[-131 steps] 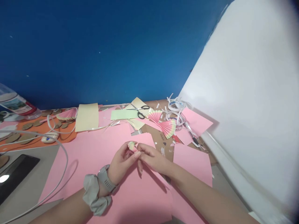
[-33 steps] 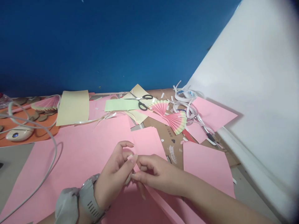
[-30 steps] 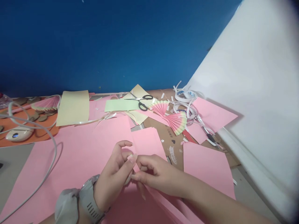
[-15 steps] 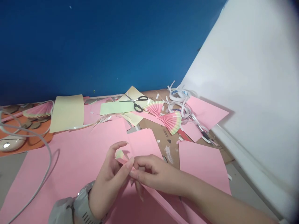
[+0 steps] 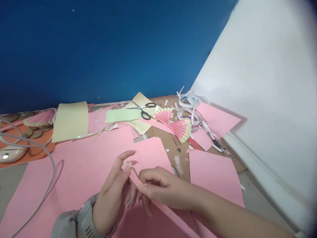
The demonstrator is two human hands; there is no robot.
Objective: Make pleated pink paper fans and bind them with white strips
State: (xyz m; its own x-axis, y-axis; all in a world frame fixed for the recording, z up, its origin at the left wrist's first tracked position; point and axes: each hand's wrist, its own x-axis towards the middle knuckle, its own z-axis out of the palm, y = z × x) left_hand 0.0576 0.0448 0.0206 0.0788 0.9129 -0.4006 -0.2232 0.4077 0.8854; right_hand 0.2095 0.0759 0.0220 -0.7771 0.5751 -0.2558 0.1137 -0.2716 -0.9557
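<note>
Between my hands runs a narrow folded pink paper strip (image 5: 166, 209), slanting down to the right past the bottom edge. My left hand (image 5: 116, 188) pinches its upper left end between thumb and fingers, and the thumb covers most of the pale tip there. Lower along the strip, my right hand (image 5: 163, 186) grips it between thumb and curled index finger. Large pink sheets (image 5: 81, 172) lie beneath both hands. Beyond them rests a pleated pink fan (image 5: 182, 129) with yellow-green edges, beside black-handled scissors (image 5: 146, 110).
Another pleated fan (image 5: 43, 117) and a white mouse (image 5: 12, 153) lie at the left with a looping cable (image 5: 53, 168). Green paper (image 5: 121, 115) and cream paper (image 5: 70, 122) lie behind. Tape rolls (image 5: 189, 100), a pen (image 5: 210, 135) and pink sheets (image 5: 215, 175) are at the right.
My left thumb has moved up and left onto the strip's pale tip, which was showing before. More of the strip now shows between my hands.
</note>
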